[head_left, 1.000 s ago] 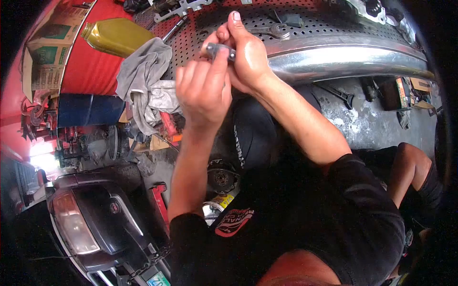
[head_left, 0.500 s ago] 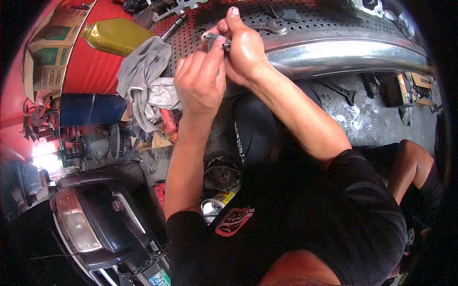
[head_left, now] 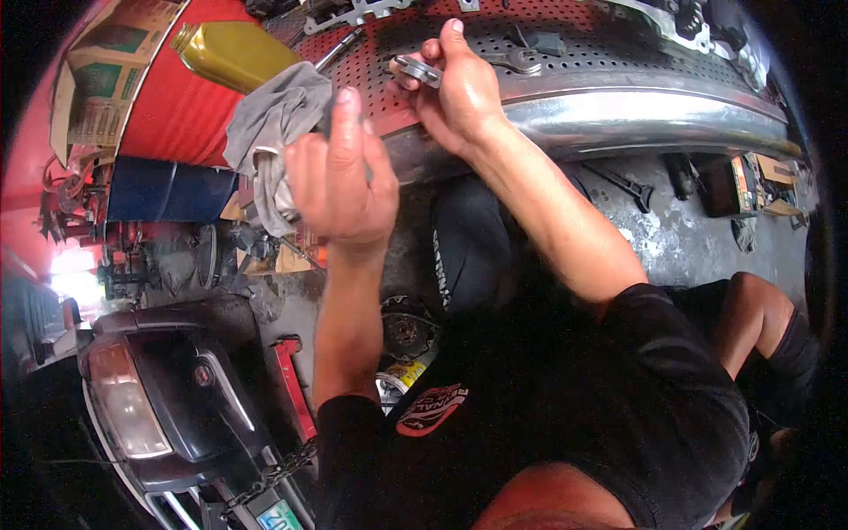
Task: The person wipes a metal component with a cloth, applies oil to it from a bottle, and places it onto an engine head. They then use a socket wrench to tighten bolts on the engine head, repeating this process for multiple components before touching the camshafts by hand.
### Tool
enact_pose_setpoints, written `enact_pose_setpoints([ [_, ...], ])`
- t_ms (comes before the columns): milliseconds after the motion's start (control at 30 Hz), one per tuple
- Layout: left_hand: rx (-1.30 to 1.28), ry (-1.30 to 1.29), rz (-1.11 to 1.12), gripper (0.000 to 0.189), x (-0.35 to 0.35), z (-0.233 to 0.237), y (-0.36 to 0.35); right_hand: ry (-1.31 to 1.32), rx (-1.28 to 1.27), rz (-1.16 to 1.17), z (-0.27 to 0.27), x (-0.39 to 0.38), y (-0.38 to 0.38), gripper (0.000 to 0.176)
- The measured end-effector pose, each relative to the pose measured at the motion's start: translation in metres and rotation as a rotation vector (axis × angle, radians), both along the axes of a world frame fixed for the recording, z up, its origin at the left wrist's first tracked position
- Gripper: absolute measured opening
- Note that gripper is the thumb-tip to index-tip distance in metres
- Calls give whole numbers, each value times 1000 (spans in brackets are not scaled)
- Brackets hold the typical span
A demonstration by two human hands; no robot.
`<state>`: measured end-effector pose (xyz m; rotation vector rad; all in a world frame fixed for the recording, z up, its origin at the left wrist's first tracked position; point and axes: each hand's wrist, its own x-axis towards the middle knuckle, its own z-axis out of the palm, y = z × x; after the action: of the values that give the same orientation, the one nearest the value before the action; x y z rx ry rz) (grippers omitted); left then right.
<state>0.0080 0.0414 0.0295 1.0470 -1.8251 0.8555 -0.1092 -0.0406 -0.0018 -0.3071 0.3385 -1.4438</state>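
Head view: I am looking down over a person's shoulders at a red perforated tabletop (head_left: 574,35) with a bright chrome rim (head_left: 636,110) along its near edge. The right hand (head_left: 459,84) is raised over that near edge, and its fingertips are pinched on a small grey metal part (head_left: 417,71), held just above the holes and clear of the surface. The left hand (head_left: 340,181) stands apart from it, nearer the body and in front of the rim. Its fingers point up and lie loosely together. Its back faces the camera, so it looks empty, though I cannot see the palm.

Just beside the left hand, a grey rag (head_left: 278,124) hangs over the tabletop's left edge. Beyond the rag, a gold oil bottle (head_left: 234,53) lies tilted near the far left corner. A spanner (head_left: 517,60) lies flat on the perforated surface, just past the right hand. Below everything are the concrete floor (head_left: 671,221) and the front of a dark vehicle (head_left: 168,397).
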Motion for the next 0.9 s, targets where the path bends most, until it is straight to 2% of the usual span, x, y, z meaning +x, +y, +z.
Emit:
enact_pose_setpoints([
  [100,231,296,-163,24,-3,-24,-3,-32,-23,38,-4,-2,0,46],
  [200,333,236,-192,23,-7,-23,-3,-38,-44,58,-8,-5,-4,48],
  [233,263,160,-266,25,-6,-23,-15,-33,-35,54,-7,-5,-3,48],
  [367,251,-33,-299,28,-8,-19,-38,-23,-32,1,-5,1,-1,47],
  [467,270,-127,-215,27,-10,-15,-38,-27,-70,21,-7,-3,-1,47],
  [567,379,96,-360,25,-16,-25,-37,-14,-87,5,-7,-2,3,47],
  [667,694,570,-554,23,-24,-38,-30,24,-163,6,-12,-7,8,48],
  [700,980,807,-637,21,-26,-23,-20,14,-210,45,-15,-12,9,48],
  [800,1206,940,-779,22,-14,-19,-21,-3,-266,51,-15,-13,10,47],
  [900,1149,911,-725,21,-20,-21,-19,-41,-265,60,-16,-14,10,47],
])
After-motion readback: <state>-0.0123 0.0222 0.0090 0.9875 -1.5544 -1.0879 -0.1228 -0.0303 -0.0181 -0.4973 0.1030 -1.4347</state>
